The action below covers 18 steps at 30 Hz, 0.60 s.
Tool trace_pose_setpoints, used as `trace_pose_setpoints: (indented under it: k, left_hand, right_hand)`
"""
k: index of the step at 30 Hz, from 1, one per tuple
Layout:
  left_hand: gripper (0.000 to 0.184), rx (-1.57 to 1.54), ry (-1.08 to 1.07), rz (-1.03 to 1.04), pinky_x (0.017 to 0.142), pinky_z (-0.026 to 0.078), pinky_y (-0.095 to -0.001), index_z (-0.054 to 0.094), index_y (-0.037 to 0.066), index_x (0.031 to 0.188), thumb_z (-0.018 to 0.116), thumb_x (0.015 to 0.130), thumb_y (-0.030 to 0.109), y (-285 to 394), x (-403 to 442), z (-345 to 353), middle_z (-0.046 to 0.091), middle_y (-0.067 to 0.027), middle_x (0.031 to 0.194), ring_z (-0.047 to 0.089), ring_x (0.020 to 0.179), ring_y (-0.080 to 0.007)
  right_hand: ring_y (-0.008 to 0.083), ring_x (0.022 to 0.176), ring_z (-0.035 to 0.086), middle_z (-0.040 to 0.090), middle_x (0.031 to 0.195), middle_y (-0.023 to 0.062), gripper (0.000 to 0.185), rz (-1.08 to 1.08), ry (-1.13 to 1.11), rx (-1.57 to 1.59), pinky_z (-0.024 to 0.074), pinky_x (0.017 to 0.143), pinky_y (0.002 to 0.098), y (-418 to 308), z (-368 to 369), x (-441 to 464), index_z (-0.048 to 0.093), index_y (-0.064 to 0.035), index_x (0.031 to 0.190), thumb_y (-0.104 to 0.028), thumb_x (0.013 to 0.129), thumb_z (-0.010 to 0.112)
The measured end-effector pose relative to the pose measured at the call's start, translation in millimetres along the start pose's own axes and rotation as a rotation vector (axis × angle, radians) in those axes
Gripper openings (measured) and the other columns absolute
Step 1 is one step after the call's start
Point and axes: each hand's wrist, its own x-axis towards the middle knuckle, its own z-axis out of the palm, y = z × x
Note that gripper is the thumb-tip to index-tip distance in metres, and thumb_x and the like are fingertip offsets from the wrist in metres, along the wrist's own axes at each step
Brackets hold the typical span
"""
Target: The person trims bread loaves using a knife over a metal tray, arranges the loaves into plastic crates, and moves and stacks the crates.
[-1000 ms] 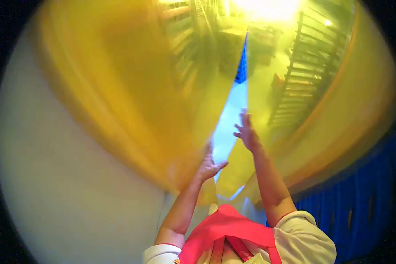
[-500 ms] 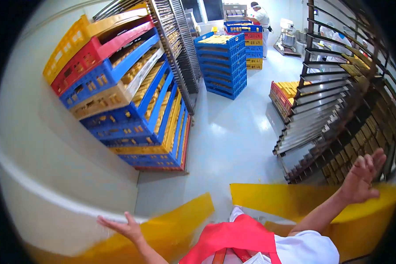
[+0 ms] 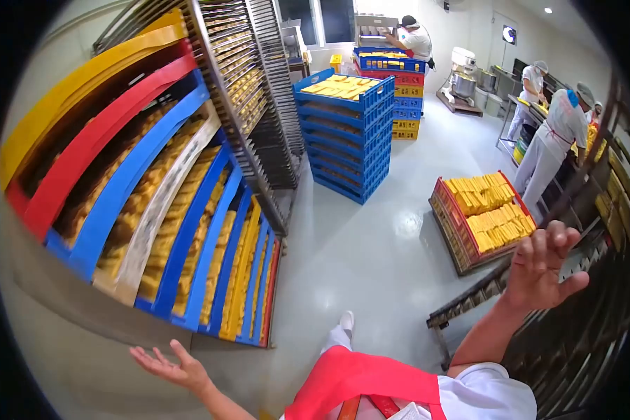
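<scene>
My left hand (image 3: 171, 367) is held out at the lower left, palm turned up, fingers apart and holding nothing. Above it rises a tall stack of yellow, red, blue and white crates (image 3: 136, 178) filled with baked pieces; the hand is apart from it. My right hand (image 3: 542, 269) is raised at the right with thumb spread and fingers slightly bent, also bare of any object. Behind it stands a dark metal rack (image 3: 469, 301), and whether the hand touches it I cannot tell. Just beyond lies a red crate (image 3: 449, 213) full of yellow bread pieces (image 3: 497, 227).
A stack of blue crates (image 3: 350, 150) stands ahead, with a mixed-colour crate stack (image 3: 407, 105) behind. A tall tray rack (image 3: 248, 105) lines the left. Several co-workers in white (image 3: 556, 122) work at the back and right, near a mixer (image 3: 463, 77). Grey floor (image 3: 350, 252) runs between.
I have moved forward; the yellow strips that hung around my arms have left the view. Crate stacks appear nearer, and the red crate and right-hand co-workers show more fully. Both hands stay open.
</scene>
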Motion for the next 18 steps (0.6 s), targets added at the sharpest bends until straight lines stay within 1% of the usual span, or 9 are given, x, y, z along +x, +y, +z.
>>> trace_pose_setpoints:
  k: [2, 6, 8, 9, 11, 13, 15, 17, 18]
  left_hand:
    - [0.072, -0.177, -0.055, -0.05, 0.108, 0.033, -0.0494, 0.023, 0.004, 0.148, 0.061, 0.088, 0.009, 8, 10, 88, 0.023, -0.016, 0.154, 0.028, 0.14, -0.0335]
    - [0.061, -0.494, -0.248, -0.217, 0.103, 0.038, -0.0412, 0.035, 0.002, 0.142, 0.061, 0.086, 0.003, 63, 12, 282, 0.042, -0.0149, 0.141, 0.043, 0.129, -0.0266]
    - [0.05, -0.634, -0.442, -0.247, 0.098, 0.042, -0.0364, 0.045, 0.002, 0.134, 0.06, 0.086, 0.0, 123, 0, 372, 0.052, -0.0114, 0.13, 0.051, 0.119, -0.0223]
    - [0.044, -0.683, -0.556, -0.236, 0.095, 0.044, -0.0343, 0.051, 0.002, 0.129, 0.059, 0.086, -0.001, 153, -9, 413, 0.056, -0.0089, 0.124, 0.054, 0.114, -0.0202]
    - [0.024, -0.749, -0.805, -0.191, 0.09, 0.047, -0.0336, 0.064, 0.003, 0.107, 0.062, 0.084, 0.0, 211, -36, 483, 0.064, -0.007, 0.11, 0.06, 0.105, -0.0204]
    - [0.006, -0.79, -1.008, 0.161, 0.086, 0.05, -0.0365, 0.067, 0.004, 0.088, 0.067, 0.082, 0.005, 263, -65, 547, 0.067, -0.0086, 0.101, 0.064, 0.099, -0.023]
    - [0.008, -0.883, -1.097, 0.525, 0.088, 0.05, -0.0394, 0.066, 0.005, 0.08, 0.071, 0.08, 0.011, 302, -104, 608, 0.068, -0.0107, 0.095, 0.065, 0.095, -0.0268]
    - [0.01, -0.872, -1.153, 0.645, 0.087, 0.05, -0.04, 0.066, 0.006, 0.081, 0.072, 0.08, 0.014, 338, -135, 657, 0.068, -0.0103, 0.095, 0.065, 0.095, -0.0271]
    - [0.013, -0.871, -1.202, 0.772, 0.086, 0.051, -0.0406, 0.066, 0.006, 0.081, 0.074, 0.08, 0.017, 354, -145, 682, 0.068, -0.0099, 0.096, 0.065, 0.095, -0.0274]
  right_hand:
    - [0.0162, 0.077, 0.048, 0.052, 0.107, 0.0104, 0.065, 0.076, 0.059, -0.033, 0.0392, 0.068, 0.0317, 39, -44, 19, 0.049, -0.0013, 0.128, -0.053, 0.09, 0.059]
    - [0.0145, 0.07, 0.05, 0.058, 0.087, 0.0087, 0.046, 0.272, 0.449, -0.243, 0.0393, 0.061, 0.0275, 105, -155, 41, 0.057, -0.0019, 0.116, -0.041, 0.091, 0.062]
    - [0.0121, 0.058, 0.048, 0.058, 0.073, 0.0041, 0.027, 0.395, 0.668, -0.471, 0.0364, 0.052, 0.0247, 132, -205, 49, 0.062, -0.0033, 0.095, -0.03, 0.092, 0.063]
    - [0.0121, 0.058, 0.048, 0.058, 0.073, 0.0041, 0.027, 0.397, 0.681, -0.473, 0.0364, 0.052, 0.0247, 146, -235, 46, 0.062, -0.0033, 0.095, -0.03, 0.092, 0.063]
    - [0.0106, 0.048, 0.045, 0.056, 0.065, 0.002, 0.026, 0.627, 0.887, -0.959, 0.0331, 0.046, 0.0242, 165, -305, 25, 0.059, -0.0069, 0.072, -0.024, 0.092, 0.062]
    - [0.0184, 0.045, 0.045, 0.06, 0.064, 0.0058, 0.033, 0.868, 0.728, -1.384, 0.0351, 0.045, 0.0299, 180, -396, -20, 0.055, -0.0065, 0.06, -0.023, 0.087, 0.066]
    - [0.0301, 0.054, 0.055, 0.065, 0.073, 0.0135, 0.029, 1.141, 0.257, -1.936, 0.0459, 0.054, 0.0403, 194, -467, -52, 0.061, -0.0031, 0.062, -0.025, 0.081, 0.066]
    - [0.0379, 0.078, 0.064, 0.068, 0.089, 0.018, 0.029, 1.495, -0.246, -2.068, 0.0527, 0.072, 0.0464, 212, -524, -74, 0.069, -0.0022, 0.081, -0.031, 0.078, 0.067]
    - [0.0366, 0.091, 0.063, 0.068, 0.097, 0.0185, 0.032, 1.784, -0.39, -1.88, 0.0522, 0.08, 0.0451, 222, -560, -93, 0.069, -0.0041, 0.091, -0.033, 0.078, 0.065]
